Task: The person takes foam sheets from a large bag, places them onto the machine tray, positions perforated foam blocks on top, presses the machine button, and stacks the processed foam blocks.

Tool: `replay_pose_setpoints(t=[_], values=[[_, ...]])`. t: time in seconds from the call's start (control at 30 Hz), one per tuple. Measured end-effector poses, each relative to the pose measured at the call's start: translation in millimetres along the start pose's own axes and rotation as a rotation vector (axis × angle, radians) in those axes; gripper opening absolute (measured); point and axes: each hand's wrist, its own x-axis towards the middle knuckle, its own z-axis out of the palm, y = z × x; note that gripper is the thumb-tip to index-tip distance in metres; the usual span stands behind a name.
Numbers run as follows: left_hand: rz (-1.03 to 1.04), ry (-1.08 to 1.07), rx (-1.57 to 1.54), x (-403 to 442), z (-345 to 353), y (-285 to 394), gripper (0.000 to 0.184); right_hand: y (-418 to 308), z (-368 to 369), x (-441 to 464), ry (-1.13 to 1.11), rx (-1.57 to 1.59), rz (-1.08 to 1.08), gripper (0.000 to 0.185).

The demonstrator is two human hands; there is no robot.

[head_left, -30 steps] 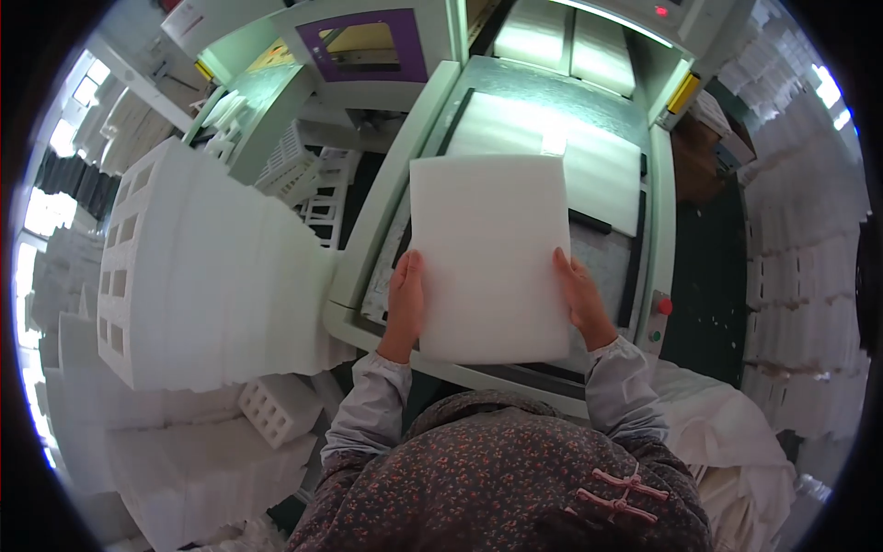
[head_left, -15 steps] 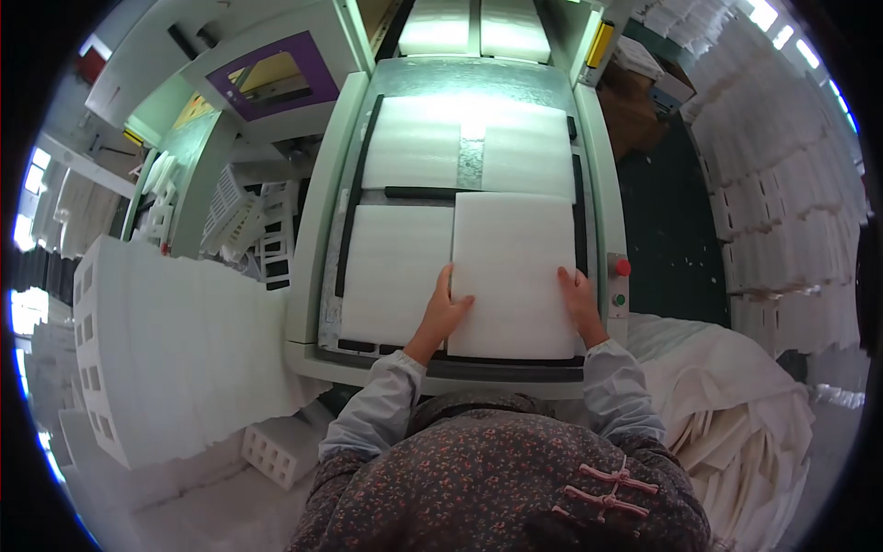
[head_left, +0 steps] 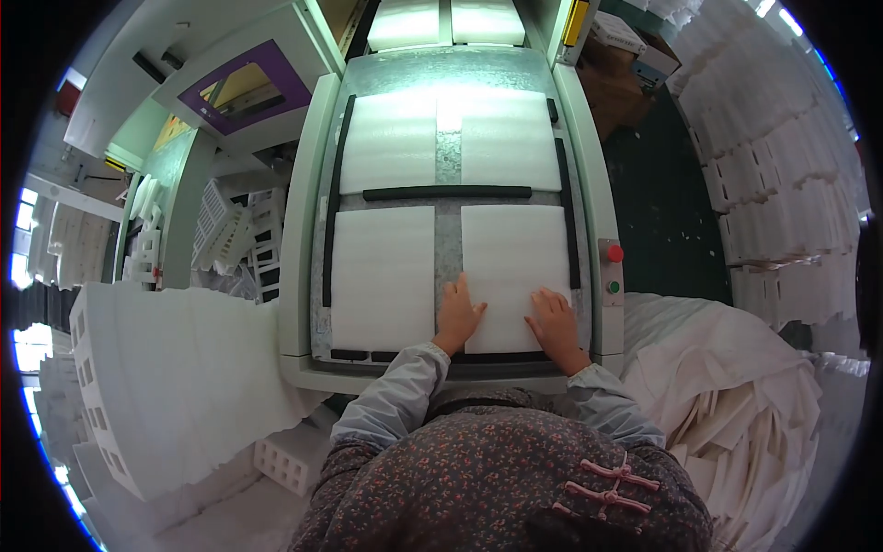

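Note:
A white foam sheet (head_left: pixel 515 248) lies flat at the front right of the metal machine bed (head_left: pixel 449 241). My left hand (head_left: pixel 458 316) rests at this sheet's left edge, fingers stretched forward. On the sheet's lower right part lies my right hand (head_left: pixel 554 322), palm down with its fingers extended. Left of them, across a strip of bare metal, is another foam sheet (head_left: pixel 383 276). Two more sheets, a left one (head_left: pixel 388 143) and a right one (head_left: pixel 509 138), sit behind a black bar (head_left: pixel 447 192). Neither hand grips anything.
Black strips (head_left: pixel 567 216) border the bed. A red button (head_left: pixel 614 253) and a green button (head_left: pixel 613 287) are on the right frame. Stacked white foam (head_left: pixel 184 377) stands at the left, and a pale cloth bundle (head_left: pixel 717 386) is at the right. A purple-framed window (head_left: pixel 244 87) is at upper left.
The front right sheet has come down flat and shifted right, leaving a gap beside the left sheet. My right hand has moved from its right edge onto its top. The view has shifted slightly.

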Motion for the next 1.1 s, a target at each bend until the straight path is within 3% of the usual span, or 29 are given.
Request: replay_pose_setpoints(t=[0.17,0.23,0.27,0.33,0.4,0.47,0.53,0.63,0.67,0.77,0.83,0.9,1.0,1.07,1.1], values=[[0.143,0.099,-0.094,-15,-23,-1,0.061,6,2,-3,-0.073,0.012,-0.014,0.045],[0.234,0.236,-0.177,-26,-63,-2,0.056,7,0,1,-0.196,-0.004,0.032,0.048],[0.24,0.34,-0.252,-38,-100,6,0.051,13,4,-1,-0.148,0.026,-0.047,0.048],[0.179,0.553,-0.271,-75,-188,18,0.046,15,4,3,-0.107,0.101,-0.101,0.048],[0.341,1.082,0.0,-127,-266,23,0.038,7,0,7,-0.08,0.055,-0.069,0.051],[0.235,1.481,0.257,-187,-323,23,0.033,-21,-21,17,-0.25,0.014,-0.047,0.055],[0.047,1.702,0.574,-239,-362,20,0.032,-25,-22,13,-0.263,0.002,-0.097,0.055],[-0.33,1.604,0.952,-288,-396,7,0.035,-30,-19,22,-0.332,-0.064,-0.103,0.055],[-0.333,1.609,0.952,-299,-402,-2,0.035,-31,-18,27,-0.383,-0.099,-0.089,0.054],[-0.687,1.262,1.083,-316,-409,-32,0.042,-23,-22,33,-0.467,-0.154,-0.088,0.05],[-0.686,1.158,1.029,-316,-409,-45,0.043,-19,-20,44,-0.364,-0.076,-0.199,0.044],[-0.726,1.127,0.956,-317,-410,-47,0.045,-36,-30,63,-0.315,0.004,-0.166,0.042],[-0.594,1.189,0.962,-312,-410,-39,0.049,-63,-43,87,-0.28,0.246,-0.173,0.04],[-0.411,1.402,1.04,-294,-400,-13,0.053,-92,-60,108,-0.33,0.477,-0.182,0.041],[-0.298,1.4,1.055,-278,-394,-6,0.055,-110,-68,118,-0.388,0.667,-0.127,0.042]])
